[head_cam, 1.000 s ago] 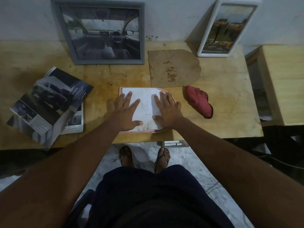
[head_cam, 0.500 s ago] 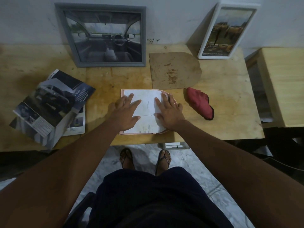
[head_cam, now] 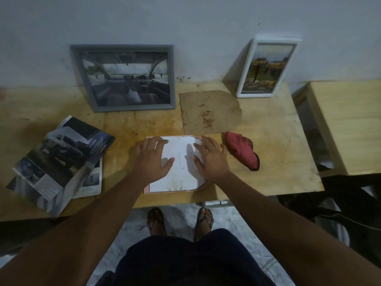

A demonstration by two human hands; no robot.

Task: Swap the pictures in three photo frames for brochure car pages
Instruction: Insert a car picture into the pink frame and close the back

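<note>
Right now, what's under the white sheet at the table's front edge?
A pink frame; only its rim shows left of and below the white sheet. Its face is covered, so any glass or picture there cannot be seen.

**Around the wooden table**

A crumpled red cloth (head_cam: 242, 150) lies on the wooden table (head_cam: 278, 141), toward its right side. A paler side table (head_cam: 350, 124) stands just to its right. A grey wall (head_cam: 185, 27) rises behind it, and marbled floor (head_cam: 179, 217) shows below its front edge.
</note>
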